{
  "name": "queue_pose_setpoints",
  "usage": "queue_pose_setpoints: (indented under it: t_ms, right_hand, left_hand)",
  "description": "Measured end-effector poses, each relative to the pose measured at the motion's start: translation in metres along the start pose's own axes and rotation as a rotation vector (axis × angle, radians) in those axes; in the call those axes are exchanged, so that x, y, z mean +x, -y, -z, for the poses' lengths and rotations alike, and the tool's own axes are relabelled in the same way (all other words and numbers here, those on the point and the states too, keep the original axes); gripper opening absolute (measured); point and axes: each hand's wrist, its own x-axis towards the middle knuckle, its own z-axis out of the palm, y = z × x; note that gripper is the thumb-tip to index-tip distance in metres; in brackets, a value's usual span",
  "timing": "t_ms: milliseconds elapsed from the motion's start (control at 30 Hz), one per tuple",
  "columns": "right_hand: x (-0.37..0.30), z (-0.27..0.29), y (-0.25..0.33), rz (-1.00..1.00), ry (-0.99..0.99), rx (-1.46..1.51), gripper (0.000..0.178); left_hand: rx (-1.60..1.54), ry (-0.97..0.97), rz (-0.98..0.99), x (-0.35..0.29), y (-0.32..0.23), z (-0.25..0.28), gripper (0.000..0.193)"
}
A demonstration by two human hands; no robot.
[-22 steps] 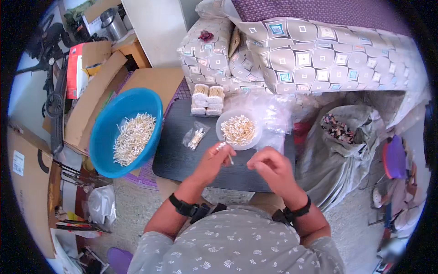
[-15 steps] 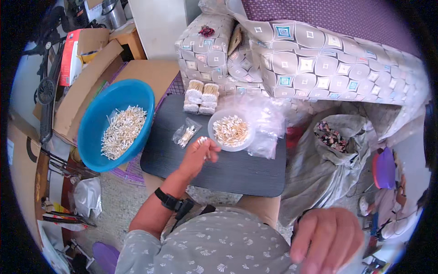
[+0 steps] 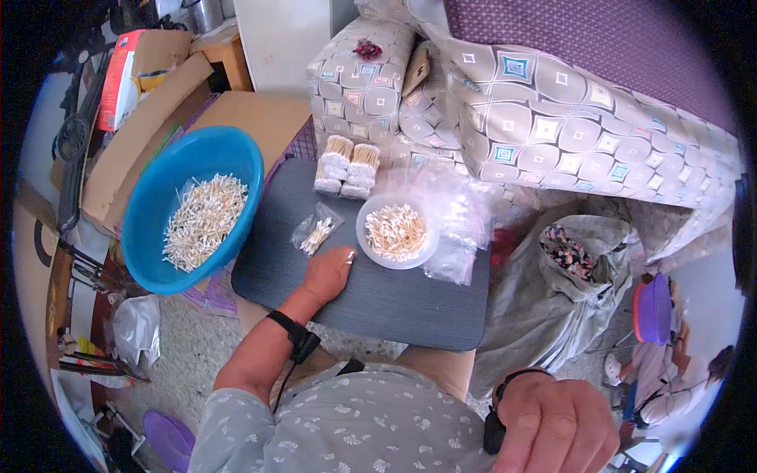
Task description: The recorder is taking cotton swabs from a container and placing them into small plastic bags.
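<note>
On the dark table (image 3: pixel 386 306) my left hand (image 3: pixel 325 277) is closed around a few cotton swabs, whose white tips (image 3: pixel 351 256) poke out by the thumb. Just right of it, a translucent white bowl (image 3: pixel 432 251) holds many cotton swabs (image 3: pixel 396 231). A small clear bag with swabs in it (image 3: pixel 317 235) lies beyond the hand. My right hand (image 3: pixel 561 424) is raised close to the camera at the lower right, its fingers bent and held together. Its thumb side and anything inside it are hidden.
Left of the table stands a big blue basin (image 3: pixel 136 229) of loose swabs. Bundled swab packs (image 3: pixel 345 165) sit at the table's back, with clear plastic bags (image 3: pixel 457 229) on the right. A grey sack (image 3: pixel 527 315) and a patterned sofa (image 3: pixel 552 130) border the table. Another person (image 3: pixel 662 386) is at far right.
My left hand has come down and slightly left, toward the tabletop, with the swabs now mostly covered by the fingers. My right hand has shifted slightly left and lower. The view has tilted slightly.
</note>
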Motion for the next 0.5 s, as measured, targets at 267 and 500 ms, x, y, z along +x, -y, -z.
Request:
queue_pose_setpoints:
  t_ms: [267,500]
  right_hand:
    - [0.013,0.041,-0.017,-0.487,0.000,-0.798,0.007]
    - [-0.120,0.187,-0.066,-1.282,-0.270,-1.555,0.025]
  left_hand:
    - [-0.038,-0.010,-0.013,0.005,0.003,-0.009,0.021]
    - [-0.026,0.048,0.021,0.004,-0.002,-0.003,0.021]
